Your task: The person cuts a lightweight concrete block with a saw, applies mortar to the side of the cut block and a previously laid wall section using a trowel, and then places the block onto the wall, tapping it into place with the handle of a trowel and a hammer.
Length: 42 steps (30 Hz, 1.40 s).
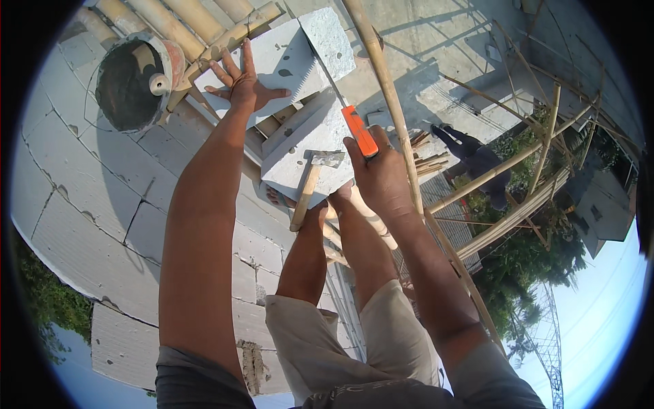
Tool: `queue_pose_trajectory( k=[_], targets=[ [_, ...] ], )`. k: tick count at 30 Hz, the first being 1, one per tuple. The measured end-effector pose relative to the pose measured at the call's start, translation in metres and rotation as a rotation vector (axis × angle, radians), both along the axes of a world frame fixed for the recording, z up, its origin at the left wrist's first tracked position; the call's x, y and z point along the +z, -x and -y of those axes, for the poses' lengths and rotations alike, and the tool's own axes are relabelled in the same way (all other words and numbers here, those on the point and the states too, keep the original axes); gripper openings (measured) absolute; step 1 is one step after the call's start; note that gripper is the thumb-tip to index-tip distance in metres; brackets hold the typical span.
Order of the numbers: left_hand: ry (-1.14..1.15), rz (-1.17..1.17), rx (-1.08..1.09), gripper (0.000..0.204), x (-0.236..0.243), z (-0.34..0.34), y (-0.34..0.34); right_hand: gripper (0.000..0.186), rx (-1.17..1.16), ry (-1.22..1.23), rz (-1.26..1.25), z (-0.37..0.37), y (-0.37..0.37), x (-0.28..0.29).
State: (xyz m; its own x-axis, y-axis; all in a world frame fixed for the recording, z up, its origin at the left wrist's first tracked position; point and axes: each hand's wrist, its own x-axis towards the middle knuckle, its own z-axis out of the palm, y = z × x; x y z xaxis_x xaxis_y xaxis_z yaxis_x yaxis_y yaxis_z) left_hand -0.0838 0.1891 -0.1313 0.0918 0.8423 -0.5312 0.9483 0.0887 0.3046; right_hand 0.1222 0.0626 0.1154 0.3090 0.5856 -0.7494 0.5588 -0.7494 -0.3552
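My left hand (244, 87) lies with spread fingers on a pale lightweight concrete block (276, 58) that has dark spots. My right hand (383, 170) is wrapped round the orange handle of a handsaw (359, 129). The toothed blade runs up and away across the block, with a further part of the block (328, 41) beyond it; how deep the blade sits, I cannot tell. Nearer my legs is another pale block (289, 160). On it rests a short wooden-handled tool (306, 189) with a flat grey metal head.
A mortar-stained bucket (176, 65) stands at the upper left, beside a pale block wall (82, 204). Bamboo poles (160, 24) form the platform at the top. An upright bamboo pole (392, 88) passes close to my right hand. Another person (480, 160) is far below at right.
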Motion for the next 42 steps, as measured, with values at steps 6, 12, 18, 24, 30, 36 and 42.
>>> queue_pose_trajectory(
  k=[6,12,18,24,30,36,42],
  targets=[
    [-0.043,0.025,0.026,0.163,-0.006,0.006,0.003,0.040,0.137,-0.069,0.045,-0.063,-0.006,-0.034],
    [0.040,-0.058,-0.001,0.165,0.010,-0.001,0.006,0.031,-0.015,-0.118,-0.026,0.057,0.000,0.061],
    [0.022,-0.001,-0.005,0.160,0.004,-0.001,-0.026,0.039,0.094,-0.198,0.103,-0.102,-0.001,-0.078],
    [0.025,-0.024,0.002,0.167,0.003,0.008,0.017,0.031,0.045,-0.180,-0.045,0.042,-0.007,0.055],
    [0.049,-0.076,-0.009,0.160,0.007,-0.001,-0.026,0.042,0.054,-0.150,0.107,-0.080,-0.006,-0.084],
    [-0.102,0.049,-0.015,0.163,-0.017,0.017,0.029,0.043,0.090,-0.039,-0.060,-0.021,-0.002,-0.025],
    [-0.054,0.024,-0.001,0.162,-0.003,0.012,0.015,0.041,0.014,-0.040,-0.024,0.003,-0.004,0.012]
  ],
)
